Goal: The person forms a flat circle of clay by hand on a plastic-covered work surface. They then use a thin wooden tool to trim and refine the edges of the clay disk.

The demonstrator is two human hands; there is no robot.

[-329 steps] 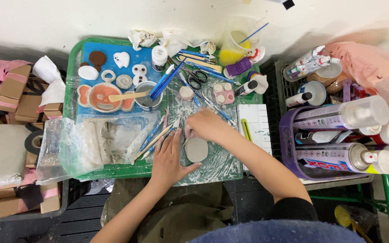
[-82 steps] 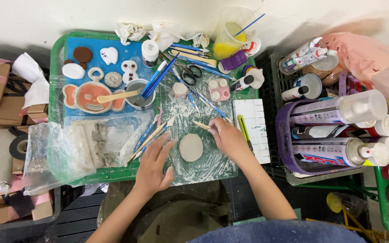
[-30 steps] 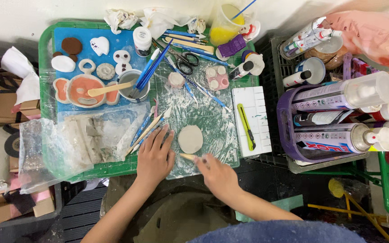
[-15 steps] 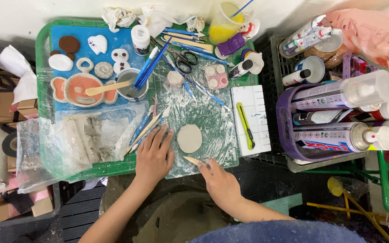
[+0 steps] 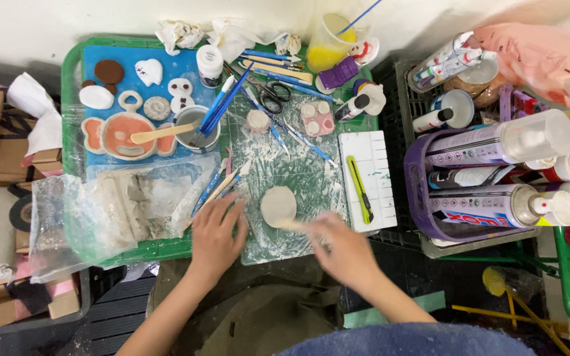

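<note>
- Two hands work at the near edge of the green tray (image 5: 74, 66): the left hand (image 5: 216, 231) rests flat and open, holding nothing, just left of the clay disc (image 5: 278, 206).
- Since a moment ago, the right hand (image 5: 341, 247) has moved back up to the disc, fingers closed on a thin wooden stick (image 5: 295, 225) whose tip now touches the disc's near edge; shaping resumes.

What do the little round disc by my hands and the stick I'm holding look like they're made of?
Disc: likely soft clay, pale, matte, with whitish smears around it. Stick in the right hand: probably bare wood, light tan, dull; blurred, so uncertain.

Single head view, straight down, close over green tray (image 5: 67, 79)
</note>
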